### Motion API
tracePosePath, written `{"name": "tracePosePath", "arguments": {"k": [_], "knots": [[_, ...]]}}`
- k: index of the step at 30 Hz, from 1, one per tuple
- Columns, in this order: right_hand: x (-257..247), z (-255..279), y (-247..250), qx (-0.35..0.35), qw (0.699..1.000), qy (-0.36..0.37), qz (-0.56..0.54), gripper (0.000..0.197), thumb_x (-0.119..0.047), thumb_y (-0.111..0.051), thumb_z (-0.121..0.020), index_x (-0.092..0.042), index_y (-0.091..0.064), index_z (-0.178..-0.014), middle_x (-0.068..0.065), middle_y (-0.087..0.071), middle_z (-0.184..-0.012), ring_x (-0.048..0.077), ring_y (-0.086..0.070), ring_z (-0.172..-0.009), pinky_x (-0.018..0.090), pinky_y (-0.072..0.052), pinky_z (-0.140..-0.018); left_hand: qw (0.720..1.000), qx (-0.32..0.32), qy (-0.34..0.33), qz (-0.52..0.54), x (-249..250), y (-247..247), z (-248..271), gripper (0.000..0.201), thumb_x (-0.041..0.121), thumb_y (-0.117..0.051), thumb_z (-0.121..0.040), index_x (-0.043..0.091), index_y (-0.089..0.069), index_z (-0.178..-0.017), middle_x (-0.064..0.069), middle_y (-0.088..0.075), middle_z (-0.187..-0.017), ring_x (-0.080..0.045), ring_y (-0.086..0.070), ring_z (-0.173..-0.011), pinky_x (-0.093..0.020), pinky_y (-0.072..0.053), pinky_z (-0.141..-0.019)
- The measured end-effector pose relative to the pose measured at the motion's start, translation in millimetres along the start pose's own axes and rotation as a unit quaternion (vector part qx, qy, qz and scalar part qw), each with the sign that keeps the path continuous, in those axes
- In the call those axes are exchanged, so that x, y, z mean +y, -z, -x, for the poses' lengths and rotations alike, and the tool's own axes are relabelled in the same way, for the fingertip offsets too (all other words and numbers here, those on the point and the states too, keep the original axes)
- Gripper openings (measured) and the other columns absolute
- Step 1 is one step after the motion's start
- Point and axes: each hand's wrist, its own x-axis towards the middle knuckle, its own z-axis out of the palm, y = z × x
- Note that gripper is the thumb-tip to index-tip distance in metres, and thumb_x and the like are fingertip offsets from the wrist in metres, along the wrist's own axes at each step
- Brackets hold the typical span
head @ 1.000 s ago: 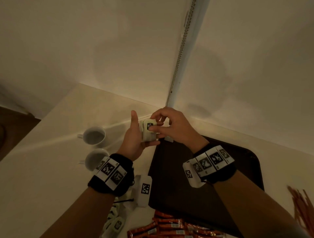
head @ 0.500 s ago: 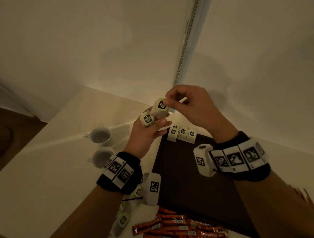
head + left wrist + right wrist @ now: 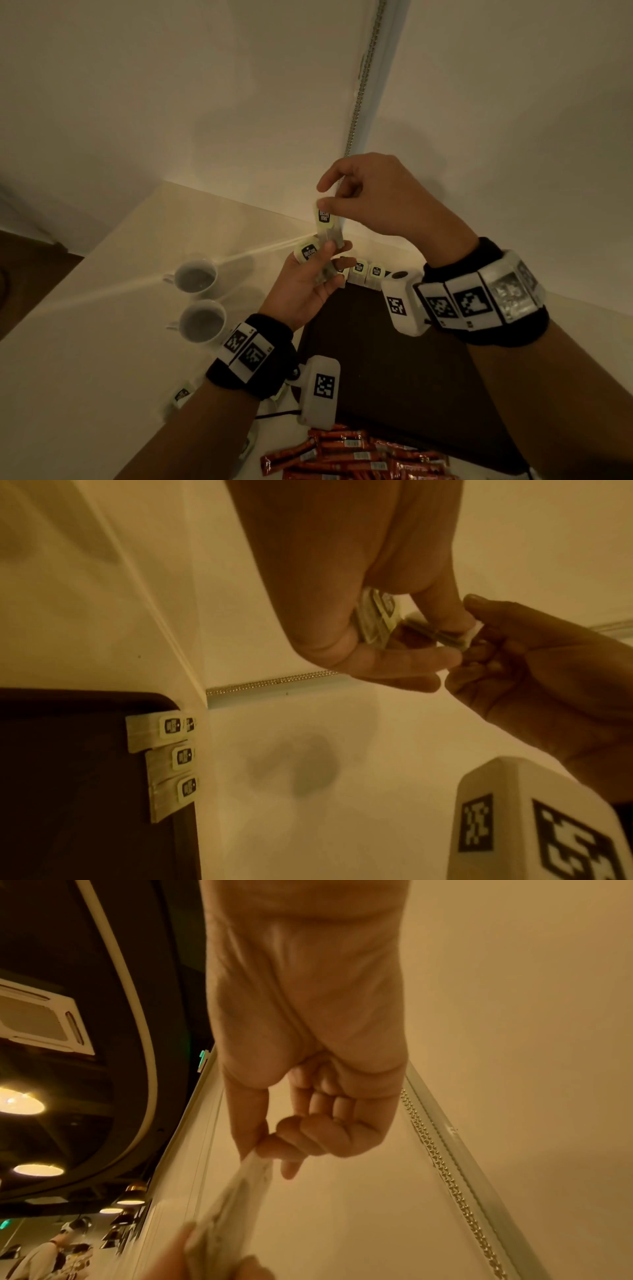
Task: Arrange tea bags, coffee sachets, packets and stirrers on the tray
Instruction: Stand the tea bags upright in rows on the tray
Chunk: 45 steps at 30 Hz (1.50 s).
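While the right hand (image 3: pixel 376 198) pinches one tea bag (image 3: pixel 325 222) by its top, the left hand (image 3: pixel 308 284) just below curls round a second tea bag (image 3: pixel 307 252). Under both hands, three more tea bags (image 3: pixel 164 761) lie on the dark tray (image 3: pixel 394 377).

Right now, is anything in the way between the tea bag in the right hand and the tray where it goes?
Partly. The left hand, holding more tea bags, sits just under the pinched tea bag in the right hand. Three tea bags fill the tray's far left corner, but the space beside them looks free.
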Motion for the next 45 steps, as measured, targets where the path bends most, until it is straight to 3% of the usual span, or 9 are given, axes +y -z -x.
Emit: {"name": "tracePosePath", "arguments": {"k": [4,7,14,17,22,29,33,37,45], "knots": [[0.2,0.7,4.4,0.007,0.999,-0.028,-0.017,0.012,-0.025,-0.073,-0.08,-0.019,-0.068,-0.09,-0.008,-0.062,-0.064,-0.003,-0.052,-0.047,0.006,-0.041,-0.047,0.998,0.009,0.011,0.063,-0.6,-0.3,0.4,0.03,0.027,-0.053,-0.079,0.016,-0.06,-0.105,0.002,-0.071,-0.085,-0.009,-0.067,-0.072,-0.013,-0.049,-0.046],[2.7,2.6,3.2,0.004,0.999,-0.035,-0.018,0.01,-0.024,-0.072,-0.081,-0.019,-0.068,-0.089,-0.006,-0.061,-0.063,-0.005,-0.051,-0.045,0.006,-0.04,-0.045,0.997,0.019,0.004,0.075,0.1,0.1,0.5,0.018,0.021,-0.056,-0.077,0.015,-0.064,-0.091,0.001,-0.07,-0.078,-0.009,-0.066,-0.067,-0.012,-0.048,-0.045],[15.5,8.5,0.8,-0.006,0.999,-0.03,0.024,0.012,-0.03,-0.07,-0.082,-0.023,-0.073,-0.091,-0.011,-0.062,-0.07,-0.002,-0.054,-0.06,0.007,-0.04,-0.06,0.998,0.042,-0.031,0.022,2.3,6.7,-3.8,0.014,0.011,-0.059,-0.08,0.013,-0.062,-0.094,0.0,-0.072,-0.082,-0.007,-0.067,-0.073,-0.013,-0.051,-0.054],[21.8,10.9,-1.9,0.0,1.0,-0.031,0.004,0.01,-0.029,-0.07,-0.082,-0.021,-0.074,-0.087,-0.016,-0.064,-0.07,-0.005,-0.057,-0.061,0.002,-0.04,-0.057,0.999,0.037,-0.038,-0.005,3.3,7.7,-3.8,0.013,0.008,-0.058,-0.082,0.012,-0.061,-0.093,0.001,-0.072,-0.08,-0.006,-0.067,-0.073,-0.013,-0.052,-0.058],[37.0,15.6,-5.8,0.001,0.997,-0.038,-0.071,0.005,-0.024,-0.069,-0.084,-0.021,-0.072,-0.085,-0.01,-0.066,-0.072,-0.004,-0.057,-0.058,0.006,-0.041,-0.054,0.996,0.04,-0.032,-0.069,1.3,12.4,-5.1,0.022,0.019,-0.061,-0.08,0.013,-0.059,-0.101,-0.003,-0.073,-0.089,-0.014,-0.069,-0.078,-0.019,-0.054,-0.064],[116.4,25.8,-29.1,-0.012,0.991,-0.128,-0.045,0.014,-0.009,-0.064,-0.087,-0.008,-0.07,-0.1,-0.007,-0.064,-0.077,-0.005,-0.057,-0.059,0.007,-0.043,-0.058,0.992,0.122,-0.003,-0.025,11.1,44.4,-9.6,0.024,0.021,-0.032,-0.099,0.006,-0.052,-0.1,-0.018,-0.069,-0.105,-0.031,-0.069,-0.088,-0.029,-0.058,-0.066],[168.9,32.6,-66.9,-0.086,0.974,-0.209,0.03,0.019,-0.014,-0.061,-0.089,-0.007,-0.067,-0.107,0.004,-0.065,-0.099,0.01,-0.057,-0.076,0.022,-0.048,-0.075,0.982,0.151,-0.029,-0.105,13.2,50.0,-11.1,0.024,0.022,-0.036,-0.101,0.014,-0.053,-0.086,-0.011,-0.071,-0.095,-0.026,-0.069,-0.081,-0.029,-0.055,-0.061],[198.6,35.7,-99.6,-0.135,0.957,-0.256,0.006,0.019,-0.014,-0.06,-0.09,-0.004,-0.065,-0.105,0.005,-0.062,-0.088,0.013,-0.059,-0.078,0.03,-0.051,-0.082,0.981,0.165,-0.008,-0.102,11.9,52.0,-14.2,0.029,0.032,-0.035,-0.101,0.012,-0.055,-0.098,-0.012,-0.071,-0.092,-0.023,-0.069,-0.073,-0.027,-0.056,-0.057],[224.3,17.2,-125.5,0.011,0.962,-0.273,0.002,0.007,-0.007,-0.066,-0.084,-0.004,-0.064,-0.091,0.008,-0.063,-0.093,0.014,-0.054,-0.086,0.023,-0.043,-0.075,0.983,0.169,0.018,-0.077,11.1,51.8,-19.4,0.04,0.04,-0.028,-0.101,0.011,-0.055,-0.098,-0.012,-0.072,-0.084,-0.023,-0.068,-0.066,-0.025,-0.056,-0.052]]}}
